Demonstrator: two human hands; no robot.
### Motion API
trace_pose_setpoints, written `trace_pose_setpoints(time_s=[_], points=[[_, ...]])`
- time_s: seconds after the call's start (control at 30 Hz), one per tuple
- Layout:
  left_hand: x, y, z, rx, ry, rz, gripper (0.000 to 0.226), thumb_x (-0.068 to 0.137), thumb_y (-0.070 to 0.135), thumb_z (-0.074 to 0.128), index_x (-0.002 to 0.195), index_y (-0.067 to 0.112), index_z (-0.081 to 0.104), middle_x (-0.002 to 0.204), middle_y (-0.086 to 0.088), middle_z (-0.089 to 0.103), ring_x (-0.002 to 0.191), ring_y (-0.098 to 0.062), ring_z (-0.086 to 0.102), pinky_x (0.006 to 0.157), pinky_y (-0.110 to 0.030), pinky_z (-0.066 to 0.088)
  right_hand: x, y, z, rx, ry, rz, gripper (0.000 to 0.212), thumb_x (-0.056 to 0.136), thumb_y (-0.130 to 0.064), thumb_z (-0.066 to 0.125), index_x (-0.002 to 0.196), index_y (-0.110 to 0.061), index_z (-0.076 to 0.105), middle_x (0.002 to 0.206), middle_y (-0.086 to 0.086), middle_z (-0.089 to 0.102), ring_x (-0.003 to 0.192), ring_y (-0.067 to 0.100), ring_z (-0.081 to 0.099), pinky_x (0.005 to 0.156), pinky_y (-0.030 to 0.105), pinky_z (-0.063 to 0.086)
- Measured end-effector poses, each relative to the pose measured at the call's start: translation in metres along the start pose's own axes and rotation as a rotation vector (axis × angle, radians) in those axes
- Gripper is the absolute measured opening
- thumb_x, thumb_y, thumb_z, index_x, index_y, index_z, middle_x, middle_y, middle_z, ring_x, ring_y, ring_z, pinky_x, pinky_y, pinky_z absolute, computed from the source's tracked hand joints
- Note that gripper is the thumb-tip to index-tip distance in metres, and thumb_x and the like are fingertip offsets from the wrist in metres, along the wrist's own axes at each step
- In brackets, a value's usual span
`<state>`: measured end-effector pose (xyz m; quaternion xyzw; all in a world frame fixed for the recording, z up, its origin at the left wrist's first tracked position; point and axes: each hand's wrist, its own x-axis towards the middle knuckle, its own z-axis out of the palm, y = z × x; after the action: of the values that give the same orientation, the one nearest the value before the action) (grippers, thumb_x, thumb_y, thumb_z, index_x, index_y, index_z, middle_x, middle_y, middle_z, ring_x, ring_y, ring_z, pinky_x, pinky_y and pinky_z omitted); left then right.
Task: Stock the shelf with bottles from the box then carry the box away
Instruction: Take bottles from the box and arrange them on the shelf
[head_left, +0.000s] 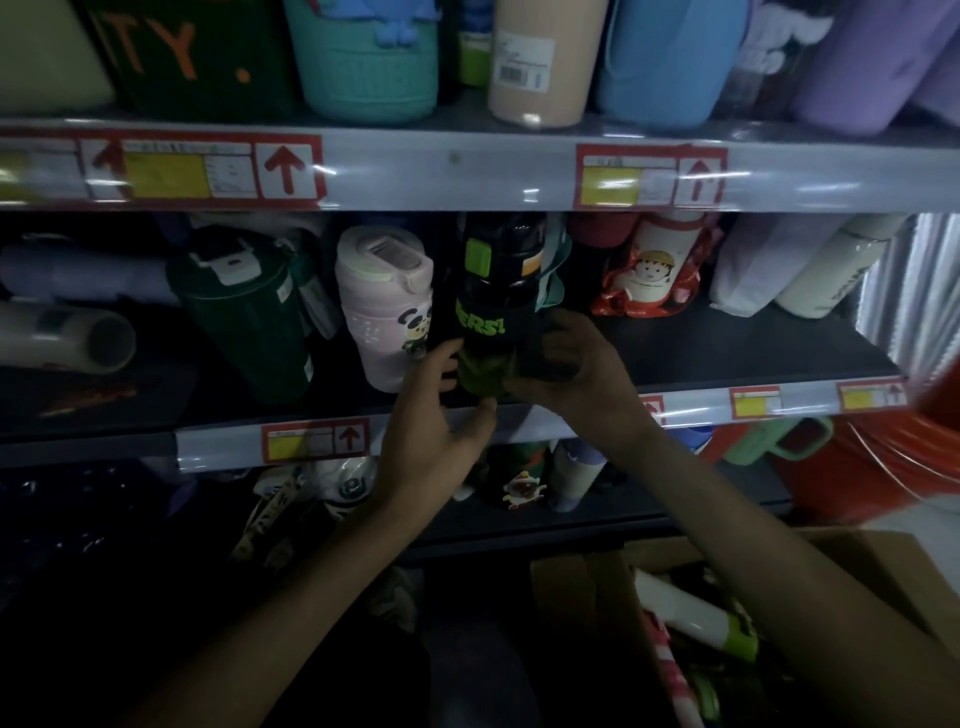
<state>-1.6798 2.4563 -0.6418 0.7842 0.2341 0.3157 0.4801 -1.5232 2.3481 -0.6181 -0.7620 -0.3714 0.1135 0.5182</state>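
1. Grips the black bottle (493, 312) low on its green base with the left hand (431, 415), forearm up from the lower left, thumb laid across the front near the shelf edge and fingers curled round the left side.
2. Clasps the same base from the other side with the right hand (566, 364), forearm up from the lower right corner, fingers wrapped round toward the back.
3. Holds the bottle upright at the front of the middle shelf (727, 353), just beside the pink panda bottle (384, 312) to its left.
4. Cannot tell whether resting on the shelf or held just above it: bottom covered by both palms.
5. Loses the right fingertips in shadow behind the bottle.
6. Shows only "ERS!" of the green lettering.
7. Cuts off the cardboard box (883, 561) at the lower right edge, with a white bottle (685, 608) lying inside among dark shapes too dim to make out.
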Motion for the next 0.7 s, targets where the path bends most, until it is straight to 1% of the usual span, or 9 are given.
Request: trace_pose_setpoints(time_s=[0.07,0.17,0.23,0.33,0.4,0.5,0.57,0.63,0.7], points=[[-0.005,0.001,-0.002,0.057,-0.003,0.036,0.061,0.09,0.037,0.069,0.146,0.03,0.046,0.139,0.011,0.053,0.129,-0.005,0.05,0.106,-0.031,0.046,-0.007,0.0,-0.009,-0.095,-0.011,-0.031,0.091,0.061,-0.045,0.089,0.137,-0.009,0.056,0.129,0.0,0.065,0.122,0.019,0.062,0.101,0.038,0.053],[-0.013,0.004,-0.004,0.182,-0.015,0.115,0.067,0.088,0.057,0.059,0.147,0.03,0.045,0.143,0.01,0.052,0.13,0.007,0.044,0.103,-0.016,0.039,-0.022,-0.004,-0.025,-0.215,-0.053,-0.04,0.082,0.07,-0.029,0.092,0.141,-0.015,0.055,0.133,0.002,0.061,0.125,0.018,0.059,0.099,0.03,0.05],[-0.019,0.012,-0.003,0.25,-0.033,0.21,0.063,0.09,0.057,0.057,0.145,0.029,0.048,0.139,0.01,0.055,0.125,0.014,0.041,0.101,-0.011,0.038,-0.033,-0.005,-0.038,-0.291,-0.08,-0.043,0.08,0.073,-0.029,0.091,0.143,-0.019,0.054,0.135,0.004,0.059,0.126,0.016,0.056,0.1,0.028,0.046],[-0.025,0.021,0.005,0.343,-0.052,0.364,0.058,0.091,0.049,0.063,0.14,0.02,0.054,0.129,0.002,0.06,0.12,-0.011,0.057,0.094,-0.028,0.049,-0.052,-0.004,-0.059,-0.462,-0.109,-0.055,0.083,0.07,-0.033,0.092,0.143,-0.024,0.053,0.132,0.004,0.059,0.119,0.018,0.055,0.091,0.024,0.042],[-0.028,0.025,0.013,0.402,-0.082,0.428,0.059,0.09,0.046,0.068,0.14,0.018,0.056,0.132,-0.001,0.058,0.121,-0.02,0.058,0.094,-0.035,0.052,-0.067,-0.002,-0.077,-0.524,-0.125,-0.053,0.088,0.068,-0.03,0.093,0.146,-0.022,0.051,0.131,0.004,0.059,0.119,0.02,0.055,0.093,0.027,0.046],[-0.035,0.03,0.027,0.466,-0.156,0.524,0.061,0.091,0.047,0.068,0.143,0.018,0.054,0.142,-0.001,0.054,0.128,-0.019,0.054,0.104,-0.028,0.047,-0.096,0.001,-0.11,-0.562,-0.187,0.026,0.098,0.069,-0.036,0.09,0.153,-0.023,0.041,0.142,0.002,0.048,0.129,0.018,0.049,0.105,0.031,0.046],[-0.042,0.035,0.04,0.49,-0.237,0.578,0.065,0.091,0.05,0.065,0.147,0.019,0.051,0.148,0.002,0.05,0.132,-0.016,0.051,0.108,-0.022,0.038,-0.116,0.008,-0.131,-0.661,-0.222,0.077,0.105,0.065,-0.058,0.078,0.155,-0.024,0.037,0.147,0.003,0.045,0.135,0.022,0.046,0.11,0.038,0.045],[-0.049,0.037,0.055,0.519,-0.34,0.614,0.07,0.091,0.057,0.061,0.15,0.022,0.047,0.154,0.003,0.045,0.136,-0.018,0.05,0.109,-0.03,0.042,-0.138,0.02,-0.154,-0.763,-0.229,0.097,0.108,0.059,-0.065,0.07,0.154,-0.023,0.038,0.147,0.008,0.045,0.135,0.03,0.048,0.107,0.045,0.047],[-0.056,0.036,0.07,0.575,-0.43,0.65,0.074,0.089,0.061,0.059,0.152,0.024,0.044,0.158,0.004,0.039,0.136,-0.02,0.05,0.107,-0.038,0.046,-0.161,0.026,-0.178,-0.847,-0.231,0.109,0.106,0.064,-0.057,0.081,0.154,-0.022,0.037,0.149,0.011,0.043,0.135,0.034,0.048,0.11,0.043,0.045]])
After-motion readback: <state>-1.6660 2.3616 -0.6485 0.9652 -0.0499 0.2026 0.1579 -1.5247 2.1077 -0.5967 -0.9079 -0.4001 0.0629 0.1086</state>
